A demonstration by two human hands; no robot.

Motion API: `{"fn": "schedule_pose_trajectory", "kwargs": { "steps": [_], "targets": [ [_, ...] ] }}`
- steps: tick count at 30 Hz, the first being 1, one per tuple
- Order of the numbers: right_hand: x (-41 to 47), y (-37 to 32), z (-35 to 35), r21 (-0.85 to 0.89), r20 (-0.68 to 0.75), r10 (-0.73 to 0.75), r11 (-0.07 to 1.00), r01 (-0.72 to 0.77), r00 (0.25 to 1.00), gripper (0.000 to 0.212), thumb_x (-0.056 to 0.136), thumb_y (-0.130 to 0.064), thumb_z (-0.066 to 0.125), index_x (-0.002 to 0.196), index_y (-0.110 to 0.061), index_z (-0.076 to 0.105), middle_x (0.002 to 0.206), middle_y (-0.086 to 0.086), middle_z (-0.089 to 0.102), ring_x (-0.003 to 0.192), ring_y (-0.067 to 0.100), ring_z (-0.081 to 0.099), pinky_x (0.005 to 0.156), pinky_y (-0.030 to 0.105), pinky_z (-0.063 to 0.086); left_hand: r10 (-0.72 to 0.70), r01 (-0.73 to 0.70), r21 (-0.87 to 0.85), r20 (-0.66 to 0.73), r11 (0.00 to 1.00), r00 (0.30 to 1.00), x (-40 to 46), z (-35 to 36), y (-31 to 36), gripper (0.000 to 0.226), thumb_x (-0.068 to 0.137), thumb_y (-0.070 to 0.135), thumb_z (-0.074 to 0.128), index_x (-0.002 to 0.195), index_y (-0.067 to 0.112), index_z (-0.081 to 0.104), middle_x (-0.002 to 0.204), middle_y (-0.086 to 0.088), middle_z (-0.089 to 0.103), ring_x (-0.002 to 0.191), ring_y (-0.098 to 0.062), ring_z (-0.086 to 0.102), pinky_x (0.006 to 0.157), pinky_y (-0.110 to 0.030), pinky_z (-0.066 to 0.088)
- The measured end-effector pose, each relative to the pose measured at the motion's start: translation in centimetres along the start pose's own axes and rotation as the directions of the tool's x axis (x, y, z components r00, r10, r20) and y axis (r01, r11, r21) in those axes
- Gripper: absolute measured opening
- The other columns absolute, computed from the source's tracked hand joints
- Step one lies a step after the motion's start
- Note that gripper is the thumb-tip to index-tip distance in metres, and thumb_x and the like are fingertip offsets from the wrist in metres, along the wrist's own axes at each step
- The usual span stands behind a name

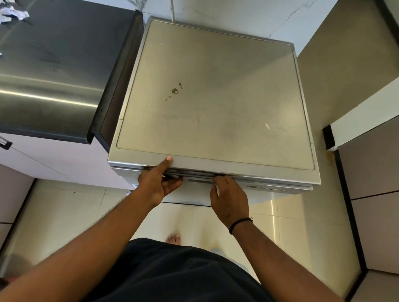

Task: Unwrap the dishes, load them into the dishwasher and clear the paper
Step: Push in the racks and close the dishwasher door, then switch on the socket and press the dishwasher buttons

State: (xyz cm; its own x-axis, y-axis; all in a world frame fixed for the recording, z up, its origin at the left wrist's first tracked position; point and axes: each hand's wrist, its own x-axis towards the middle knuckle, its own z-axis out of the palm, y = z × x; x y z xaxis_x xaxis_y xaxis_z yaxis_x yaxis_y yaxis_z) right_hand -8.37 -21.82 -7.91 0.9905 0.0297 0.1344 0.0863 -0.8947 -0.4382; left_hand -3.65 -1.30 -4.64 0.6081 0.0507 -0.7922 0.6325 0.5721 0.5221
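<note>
A silver freestanding dishwasher stands below me, seen from above, with its door up against the body. My left hand grips the top edge of the door, thumb on the top panel and fingers curled under the lip. My right hand rests beside it on the door's upper edge, fingertips tucked under the rim near the control strip. Several crumpled scraps of white paper lie on the dark counter at the far left. No dishes are in sight.
The steel counter sits to the left of the dishwasher, with white cabinet fronts beneath it. A beige cabinet stands to the right across a strip of tiled floor. A marble wall is behind. My bare foot is on the floor.
</note>
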Motion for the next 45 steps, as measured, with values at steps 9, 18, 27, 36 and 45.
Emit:
{"fn": "schedule_pose_trajectory", "kwargs": {
  "steps": [9, 18, 27, 36, 45],
  "targets": [
    [3.1, -1.3, -4.3, -0.003, -0.005, -0.138, 0.990, 0.138, 0.990, 0.011, 0.094, -0.017, 0.061, 0.101, -0.013, 0.068, 0.089, 0.003, 0.070, 0.079, 0.023, 0.065, 0.063, 0.039, 0.056, -0.212, 0.208, 0.058, 0.089, 0.977, 0.973, -3.7, 3.8, -1.7, 0.047, 0.091, 0.032, 0.073, 0.123, 0.008, 0.049, 0.103, -0.018, 0.067, 0.085, -0.030, 0.069, 0.067, -0.038, 0.063],
    [11.8, -5.9, -9.3, 0.096, -0.085, -0.239, 0.964, 0.246, 0.967, 0.018, 0.095, -0.020, 0.059, 0.109, -0.015, 0.069, 0.090, 0.001, 0.072, 0.080, 0.021, 0.066, 0.069, 0.036, 0.056, 0.212, -0.254, 0.372, 0.151, 0.893, 0.966, -8.2, 7.9, 5.7, 0.028, 0.096, 0.031, 0.066, 0.112, 0.008, 0.064, 0.103, -0.014, 0.074, 0.088, -0.030, 0.073, 0.069, -0.038, 0.061],
    [22.1, -13.9, -17.9, 0.105, -0.199, -0.360, 0.917, 0.385, 0.911, 0.022, 0.096, -0.026, 0.055, 0.114, -0.020, 0.067, 0.096, -0.005, 0.070, 0.090, 0.016, 0.064, 0.075, 0.030, 0.050, 0.663, -0.705, 0.410, 0.268, 0.578, 0.699, -11.7, 12.8, 16.6, 0.016, 0.096, 0.026, 0.067, 0.104, 0.012, 0.065, 0.095, -0.006, 0.076, 0.086, -0.026, 0.075, 0.078, -0.040, 0.061],
    [34.1, -22.6, -23.7, -0.144, -0.210, -0.491, 0.871, 0.470, 0.845, 0.028, 0.099, -0.027, 0.050, 0.123, -0.021, 0.063, 0.114, -0.003, 0.068, 0.108, 0.016, 0.059, 0.087, 0.030, 0.050, 0.888, -0.883, 0.428, 0.305, 0.195, 0.343, -9.9, 16.2, 30.9, 0.006, 0.092, 0.025, 0.072, 0.093, 0.026, 0.065, 0.096, 0.010, 0.070, 0.089, -0.009, 0.068, 0.081, -0.033, 0.058],
    [45.6, -29.4, -21.5, -0.293, -0.082, -0.441, 0.868, 0.401, 0.894, 0.043, 0.098, -0.031, 0.049, 0.137, -0.015, 0.050, 0.137, 0.004, 0.049, 0.125, 0.021, 0.046, 0.102, 0.031, 0.045, 0.835, -0.866, 0.493, 0.438, 0.086, 0.332, -1.4, 15.1, 42.9, 0.041, 0.091, 0.028, 0.073, 0.129, 0.029, 0.059, 0.129, 0.012, 0.061, 0.123, -0.009, 0.056, 0.102, -0.030, 0.049]
  ]
}}
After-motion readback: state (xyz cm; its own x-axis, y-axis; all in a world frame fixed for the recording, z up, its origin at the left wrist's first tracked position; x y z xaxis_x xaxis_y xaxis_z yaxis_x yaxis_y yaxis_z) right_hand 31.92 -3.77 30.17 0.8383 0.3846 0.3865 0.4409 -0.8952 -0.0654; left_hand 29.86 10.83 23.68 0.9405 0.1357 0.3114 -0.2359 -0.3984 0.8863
